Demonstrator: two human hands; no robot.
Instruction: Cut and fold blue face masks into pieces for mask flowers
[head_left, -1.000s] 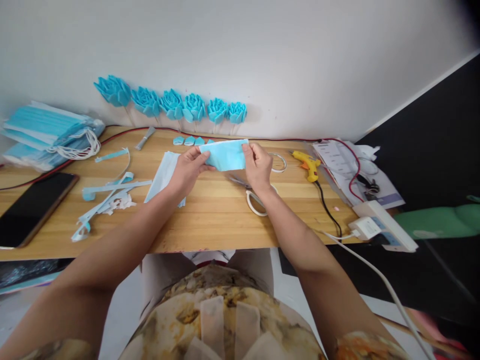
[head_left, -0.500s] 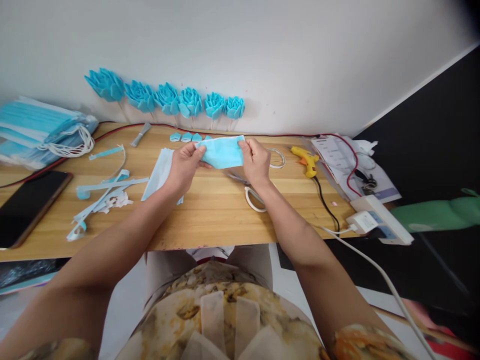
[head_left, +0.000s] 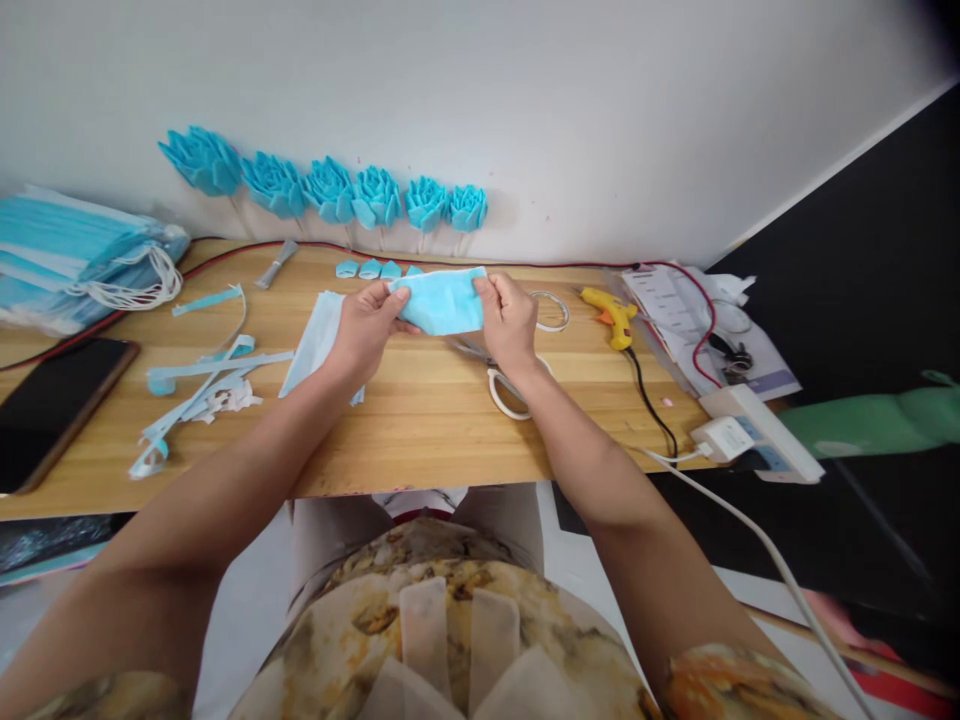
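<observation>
A light blue piece of face mask fabric [head_left: 440, 302] is stretched between my two hands above the table. My left hand [head_left: 369, 325] pinches its left end, thumb on top. At the opposite end, my right hand [head_left: 508, 318] grips the upper right corner in curled fingers. White-handled scissors [head_left: 507, 398] lie on the wood partly under my right wrist. Beneath my left forearm rests another pale blue mask sheet [head_left: 313, 340]. Several small folded blue pieces [head_left: 369, 269] sit in a row behind the fabric, some hidden by it.
Several blue fabric flowers [head_left: 328, 190] on sticks lean against the wall. Masks [head_left: 75, 250], cut strips [head_left: 202, 385] and a phone [head_left: 64, 410] lie left. A yellow glue gun [head_left: 611, 315], tape roll [head_left: 552, 312], papers [head_left: 739, 350] and power strip [head_left: 765, 440] are right.
The view has shifted slightly. Both hands keep their hold on the mask fabric, which stays in nearly the same place and looks a little more slanted.
</observation>
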